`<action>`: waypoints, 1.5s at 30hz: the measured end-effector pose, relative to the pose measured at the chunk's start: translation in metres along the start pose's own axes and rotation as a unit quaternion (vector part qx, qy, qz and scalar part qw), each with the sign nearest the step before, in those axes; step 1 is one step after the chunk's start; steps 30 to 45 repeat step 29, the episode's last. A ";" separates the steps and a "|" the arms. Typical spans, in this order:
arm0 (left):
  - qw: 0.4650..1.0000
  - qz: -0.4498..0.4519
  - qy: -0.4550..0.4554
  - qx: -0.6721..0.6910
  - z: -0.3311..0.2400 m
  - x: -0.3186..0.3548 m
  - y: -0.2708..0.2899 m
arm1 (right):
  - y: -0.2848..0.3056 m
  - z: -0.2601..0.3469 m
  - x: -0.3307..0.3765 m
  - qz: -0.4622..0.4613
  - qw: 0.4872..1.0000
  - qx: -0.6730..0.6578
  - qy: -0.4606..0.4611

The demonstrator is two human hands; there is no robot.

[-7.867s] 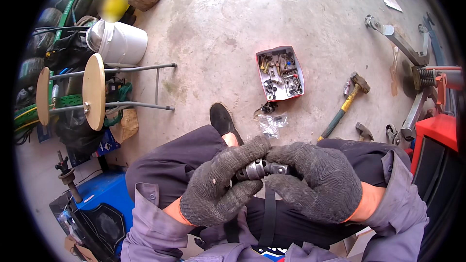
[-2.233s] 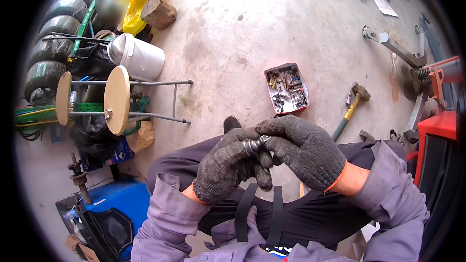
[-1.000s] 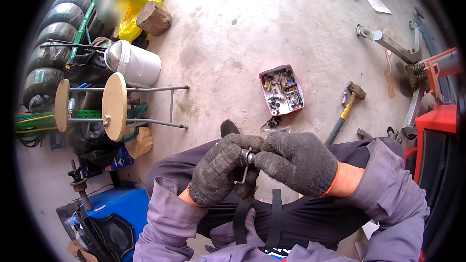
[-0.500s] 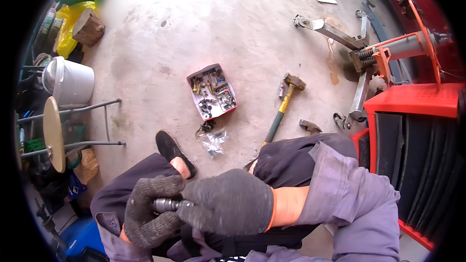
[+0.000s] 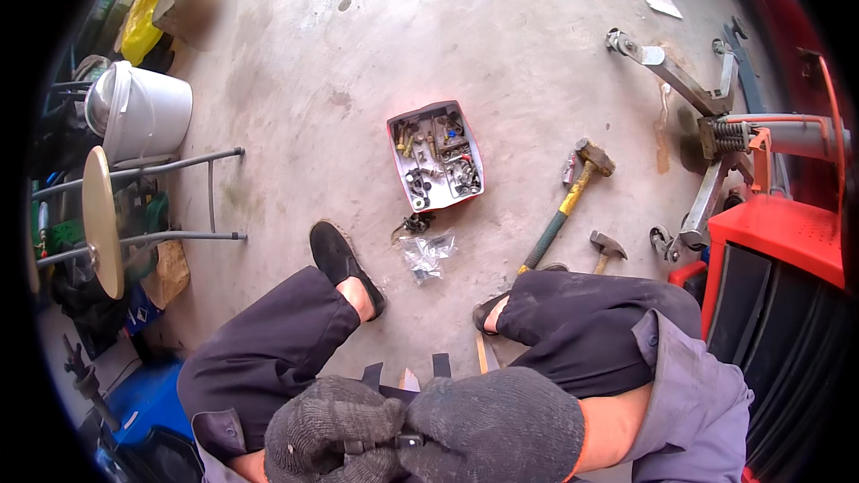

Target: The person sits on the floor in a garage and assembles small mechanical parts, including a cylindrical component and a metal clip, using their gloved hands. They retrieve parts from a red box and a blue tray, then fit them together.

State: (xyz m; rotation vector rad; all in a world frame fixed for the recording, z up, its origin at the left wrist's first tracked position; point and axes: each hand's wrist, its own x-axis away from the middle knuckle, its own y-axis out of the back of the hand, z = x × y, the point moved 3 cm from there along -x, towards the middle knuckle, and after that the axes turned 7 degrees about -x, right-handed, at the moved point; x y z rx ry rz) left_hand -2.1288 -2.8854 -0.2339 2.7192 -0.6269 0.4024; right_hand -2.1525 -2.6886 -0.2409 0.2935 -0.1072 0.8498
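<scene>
Left hand [image 5: 333, 429] and right hand [image 5: 501, 425], both in dark knit gloves, pressed together low over the lap, pinching a small dark metal part [image 5: 407, 440] between them. Ahead on the concrete floor [image 5: 501, 54]: red-rimmed parts tray [image 5: 436, 156], yellow-handled hammer [image 5: 565, 206].

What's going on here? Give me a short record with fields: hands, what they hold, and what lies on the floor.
Left hand: gloved left hand, closed around a small metal part
Right hand: gloved right hand, pressed against the left, gripping the same part
Part: mostly hidden between the gloves; its kind cannot be told
Floor ahead: open parts box with small fittings, a clear bag just below it
Floor right: yellow-handled hammer, smaller hammer
Floor left: tipped stool, white bucket
Far right: red machine
</scene>
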 end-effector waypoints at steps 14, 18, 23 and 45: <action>0.994 0.030 0.100 0.017 0.002 -0.015 0.003 | 0.000 -0.021 -0.007 0.051 0.996 0.060 -0.035; 0.986 0.023 0.144 -0.078 0.011 -0.013 0.005 | -0.001 -0.022 -0.007 0.063 0.996 0.051 -0.043; 0.997 0.055 0.032 0.033 0.000 -0.022 0.001 | -0.002 -0.021 -0.006 0.055 0.996 0.063 -0.036; 0.973 0.135 0.135 -0.131 0.004 -0.017 -0.003 | -0.003 -0.022 -0.003 0.046 0.996 0.071 -0.032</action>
